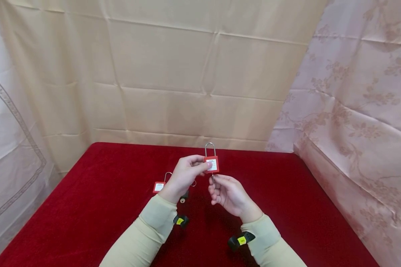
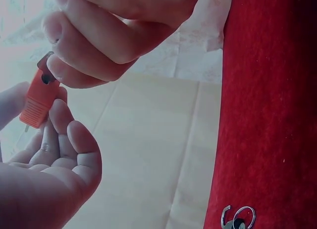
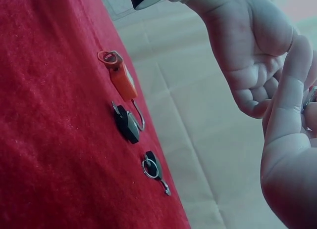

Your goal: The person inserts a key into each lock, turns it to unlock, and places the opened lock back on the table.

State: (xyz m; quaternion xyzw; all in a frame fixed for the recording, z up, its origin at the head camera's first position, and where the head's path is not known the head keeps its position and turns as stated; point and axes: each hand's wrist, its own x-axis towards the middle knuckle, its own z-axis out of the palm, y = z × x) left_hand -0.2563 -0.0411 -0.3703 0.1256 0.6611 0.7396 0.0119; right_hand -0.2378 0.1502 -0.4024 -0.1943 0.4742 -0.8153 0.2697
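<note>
My left hand [image 1: 187,172] holds a red padlock [image 1: 215,168] upright, its thumb across the white label and its steel shackle pointing up. Under the body, the thumb and index finger of my right hand [image 1: 228,194] pinch a small metal key [image 1: 212,177] at the lock's underside. The left wrist view shows the ribbed side of this padlock [image 2: 37,103] between the left thumb and fingers, with the right hand's curled fingers close over its key end. Most of the key is hidden by the right fingers.
A second red padlock [image 3: 123,83] with a key ring lies on the red cloth-covered table [image 1: 120,215], left of my left hand. Near it lie two black padlocks, one [image 3: 128,125] beside the red one and another [image 3: 153,164] with a ring. Curtains [image 1: 187,74] hang behind and beside the table.
</note>
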